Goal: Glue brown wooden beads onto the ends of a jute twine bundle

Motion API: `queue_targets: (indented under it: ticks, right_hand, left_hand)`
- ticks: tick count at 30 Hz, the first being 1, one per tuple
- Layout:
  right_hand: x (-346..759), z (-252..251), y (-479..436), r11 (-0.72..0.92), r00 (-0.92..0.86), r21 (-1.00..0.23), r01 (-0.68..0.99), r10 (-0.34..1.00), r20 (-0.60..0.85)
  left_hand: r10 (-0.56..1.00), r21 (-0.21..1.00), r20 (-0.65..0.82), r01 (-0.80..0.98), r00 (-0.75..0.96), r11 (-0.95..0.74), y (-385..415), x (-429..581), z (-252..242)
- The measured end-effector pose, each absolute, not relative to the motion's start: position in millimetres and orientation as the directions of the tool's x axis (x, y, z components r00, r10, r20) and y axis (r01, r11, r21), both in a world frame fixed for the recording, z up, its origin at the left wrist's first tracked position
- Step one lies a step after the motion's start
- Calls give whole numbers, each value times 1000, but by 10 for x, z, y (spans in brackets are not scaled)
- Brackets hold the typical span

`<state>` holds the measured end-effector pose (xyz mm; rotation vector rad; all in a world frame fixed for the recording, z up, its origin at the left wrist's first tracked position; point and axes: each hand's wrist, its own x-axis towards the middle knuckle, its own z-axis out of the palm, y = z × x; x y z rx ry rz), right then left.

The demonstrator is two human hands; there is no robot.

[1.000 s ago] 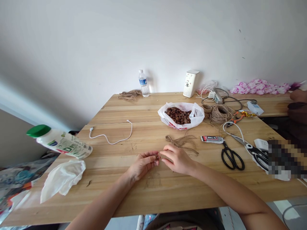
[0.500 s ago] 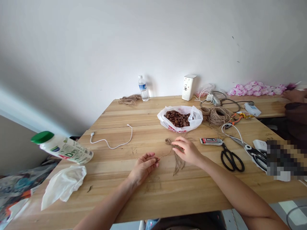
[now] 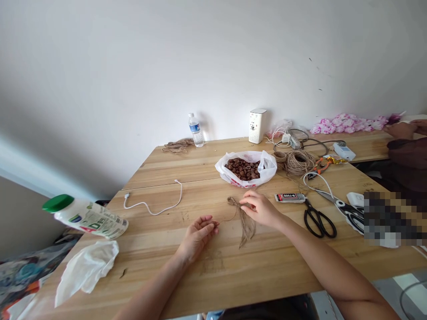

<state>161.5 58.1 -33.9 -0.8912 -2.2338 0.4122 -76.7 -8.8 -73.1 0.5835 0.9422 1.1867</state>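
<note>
Fingertips of the left hand are pressed together, thumb against forefinger, pinching the end of a thin strand just above the wooden table. That strand runs rightward to a jute twine bundle, whose knotted head lies close to the right hand. The right hand's fingers curl down and close on the bundle just beside the knot, while its loose ends fan out on the tabletop toward the person. Near that hand, on its right, lies a glue tube, with black scissors just beyond. Behind the hands sits a white plastic bag of brown nuts, with a twine coil beside it. A white cable lies well apart to the left, and a green-capped bottle lies tipped at the table's left edge.
</note>
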Motion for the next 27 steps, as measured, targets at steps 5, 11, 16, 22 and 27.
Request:
queue_targets:
  ticks: [5, 11, 16, 22, 27]
  right_hand:
    - [1647, -344, 602, 704, -538, -513, 492, 708, 457]
    - [1659, -341, 603, 686, -541, -518, 511, 725, 426]
    - [1678, -322, 604, 668, -540, -522, 531, 741, 399]
    - [1697, -308, 609, 659, -525, -534, 530, 749, 404]
    - [1707, -313, 620, 654, -529, -526, 543, 753, 391]
  left_hand:
    - [967, 894, -255, -381, -2, 235, 59, -883, -677]
    - [959, 940, -282, -200, 2, 277, 332, -1030, -628]
    - [965, 964, -258, 57, -37, 260, 531, -1091, -606]
    - [976, 957, -182, 205, -116, 203, 626, -1141, -679]
    - [982, 935, -92, 323, -167, 142, 661, -1200, -730]
